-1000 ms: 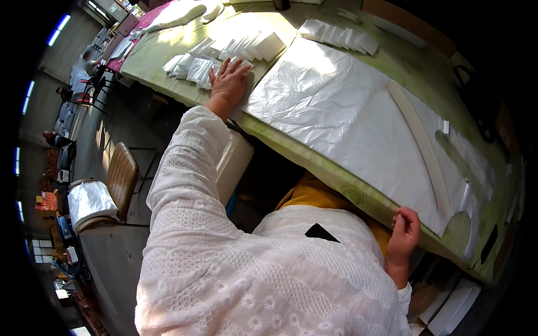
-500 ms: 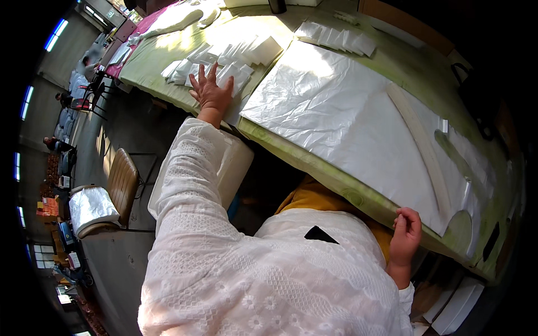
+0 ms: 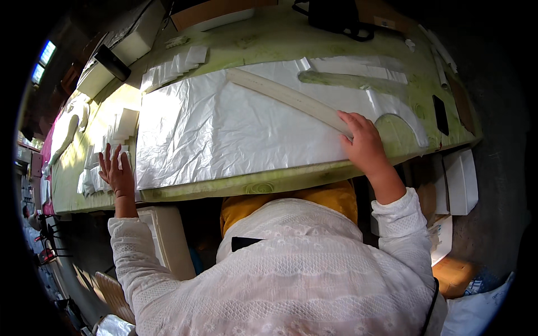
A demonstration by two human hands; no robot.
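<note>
From the head view, our right hand (image 3: 363, 143) lies flat, fingers together, pressing the near end of the long ruler (image 3: 288, 99) onto the white sheet (image 3: 224, 129), clamped on nothing. Our left hand (image 3: 116, 172) hovers past the sheet's left edge, fingers spread, over small white stacks (image 3: 120, 126). Best, we judge, to keep the ruler pinned firmly so the sheet stays smooth on the green table (image 3: 269, 42).

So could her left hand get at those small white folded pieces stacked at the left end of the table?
Probably yes. The left hand, fingers spread, is right beside the small white folded pieces on the green table, and nothing lies between them. The right hand rests far off on the long pale strip.
</note>
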